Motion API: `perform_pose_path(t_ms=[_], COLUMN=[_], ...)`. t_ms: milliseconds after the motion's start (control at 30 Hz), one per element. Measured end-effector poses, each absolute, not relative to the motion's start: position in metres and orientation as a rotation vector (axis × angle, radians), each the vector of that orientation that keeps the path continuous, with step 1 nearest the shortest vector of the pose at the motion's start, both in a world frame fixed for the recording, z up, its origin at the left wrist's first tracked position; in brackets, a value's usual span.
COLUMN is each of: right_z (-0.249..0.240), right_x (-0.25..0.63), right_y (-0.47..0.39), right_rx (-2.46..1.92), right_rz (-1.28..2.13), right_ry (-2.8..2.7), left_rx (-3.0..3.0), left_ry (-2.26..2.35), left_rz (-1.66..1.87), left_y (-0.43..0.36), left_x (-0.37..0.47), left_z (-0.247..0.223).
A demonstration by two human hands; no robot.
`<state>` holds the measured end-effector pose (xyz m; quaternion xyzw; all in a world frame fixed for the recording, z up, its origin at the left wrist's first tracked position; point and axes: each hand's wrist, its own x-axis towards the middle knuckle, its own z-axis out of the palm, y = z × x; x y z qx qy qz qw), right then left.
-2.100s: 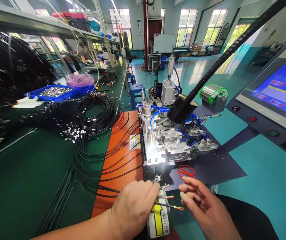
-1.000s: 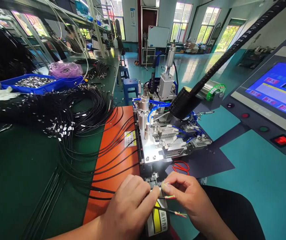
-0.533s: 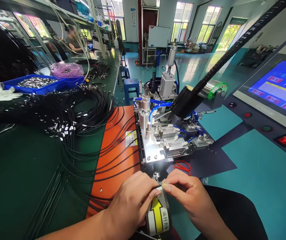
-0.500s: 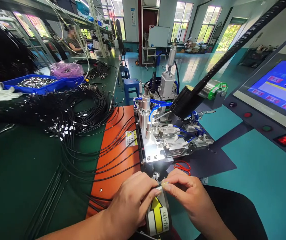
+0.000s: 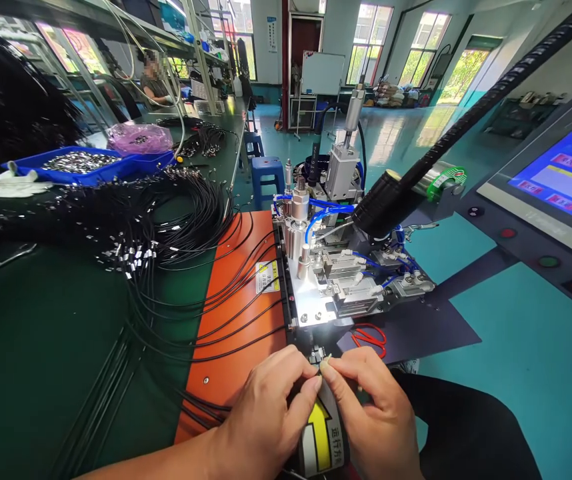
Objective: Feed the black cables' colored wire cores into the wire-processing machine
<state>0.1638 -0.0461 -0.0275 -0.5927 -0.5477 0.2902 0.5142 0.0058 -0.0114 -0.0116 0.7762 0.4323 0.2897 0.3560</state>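
Left hand [image 5: 277, 400] grips black cables [image 5: 206, 403]; right hand [image 5: 376, 403] pinches fine wires [image 5: 329, 359]; fingertips close together near yellow arrow label [image 5: 321, 437]

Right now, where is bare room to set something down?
Mostly bare: green tabletop, left of the straight cables, nearer than the tangled cables; dark plate, right of the red loops. Crowded: around left hand, right hand and machine.

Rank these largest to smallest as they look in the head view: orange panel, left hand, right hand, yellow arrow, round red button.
1. Orange panel
2. Left hand and right hand: too alike to rank
3. Yellow arrow
4. Round red button
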Motion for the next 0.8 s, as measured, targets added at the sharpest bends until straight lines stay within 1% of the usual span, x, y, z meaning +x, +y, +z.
perform_pose_path(t_ms=[67, 167, 367, 533, 800], right_z=[-0.028, -0.025, -0.007, -0.001, -0.016], right_x=[0.163, 0.169, 0.190, 0.196, 0.184], right_y=[-0.047, -0.045, -0.037, -0.033, -0.035], right_rx=[-1.398, -1.364, -1.381, -1.398, -1.303], right_rz=[0.607, 0.604, 0.848, 1.024, 1.025], right_ry=[-1.385, -1.511, -1.673, -1.648, -1.418], left_rx=[2.007, 2.037, 2.124, 2.124, 2.008], left_ry=[1.141, 1.149, 1.090, 1.071, 1.113], left_rz=[0.731, 0.715, 0.712, 0.722, 0.720], left_y=[-0.011, -0.011, -0.012, -0.012, -0.012], left_x=[0.006, 0.006, 0.004, 0.004, 0.006], left_z=[-0.012, -0.012, -0.011, -0.010, -0.007])
